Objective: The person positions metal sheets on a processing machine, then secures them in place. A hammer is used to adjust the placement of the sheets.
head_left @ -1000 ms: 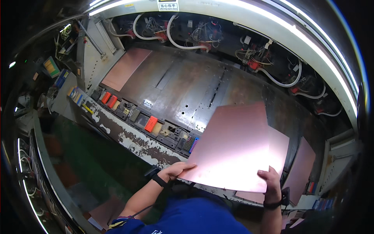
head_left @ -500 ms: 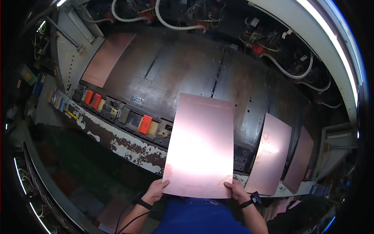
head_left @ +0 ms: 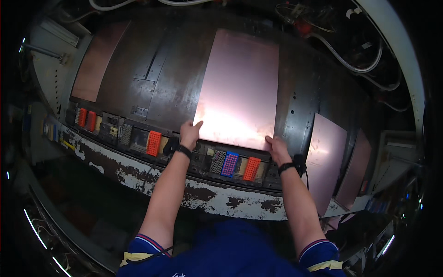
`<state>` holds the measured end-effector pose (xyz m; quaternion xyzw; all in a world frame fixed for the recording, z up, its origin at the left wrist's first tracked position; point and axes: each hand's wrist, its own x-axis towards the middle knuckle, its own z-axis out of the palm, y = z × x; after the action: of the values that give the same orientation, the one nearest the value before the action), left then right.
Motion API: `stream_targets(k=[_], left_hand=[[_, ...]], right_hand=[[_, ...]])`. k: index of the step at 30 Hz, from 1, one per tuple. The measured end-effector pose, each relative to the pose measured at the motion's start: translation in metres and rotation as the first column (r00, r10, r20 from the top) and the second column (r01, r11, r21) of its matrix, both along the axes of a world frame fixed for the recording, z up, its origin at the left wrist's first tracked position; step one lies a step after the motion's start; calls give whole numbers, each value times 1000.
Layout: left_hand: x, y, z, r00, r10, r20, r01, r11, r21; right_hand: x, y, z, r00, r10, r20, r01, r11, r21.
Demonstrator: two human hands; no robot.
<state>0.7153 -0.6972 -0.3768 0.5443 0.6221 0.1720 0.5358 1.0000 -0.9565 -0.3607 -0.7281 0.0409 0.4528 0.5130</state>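
Both my arms reach forward over the front of a dark metal machine bed. A large pinkish copper-coloured sheet lies over the middle of the bed, its long side pointing away from me. My left hand grips its near left corner, thumb on top and fingers beneath. At the near right corner my right hand holds it the same way, with the thumb on the face. Whether the sheet's far end rests on the bed or hovers just above it, I cannot tell.
Another copper-coloured sheet lies at the far left; two more, a nearer and a farther one, are at the right. Along the bed's front edge sit orange perforated blocks and a blue one. White hoses hang behind.
My arms have stretched forward, carrying the sheet away from my body and over the bed. The front strip with its blue and orange blocks is now uncovered. My view has shifted too.
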Motion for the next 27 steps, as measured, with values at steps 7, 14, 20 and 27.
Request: stream_targets(k=[7, 14, 20, 27], left_hand=[[31, 42, 23, 829, -327, -454, 359, 933, -15], [8, 45, 56, 518, -530, -672, 741, 670, 43], [25, 52, 73, 515, -564, -645, 676, 730, -99], [47, -86, 54, 446, -635, -631, 887, 217, 408]], right_hand=[[2, 41, -5, 871, 397, 289, -226, 847, -481], [-5, 53, 35, 516, 786, 341, -513, 602, -612], [-19, 47, 26, 524, 762, 381, -452, 627, -634], [38, -83, 70, 795, 495, 351, -416, 865, -280]])
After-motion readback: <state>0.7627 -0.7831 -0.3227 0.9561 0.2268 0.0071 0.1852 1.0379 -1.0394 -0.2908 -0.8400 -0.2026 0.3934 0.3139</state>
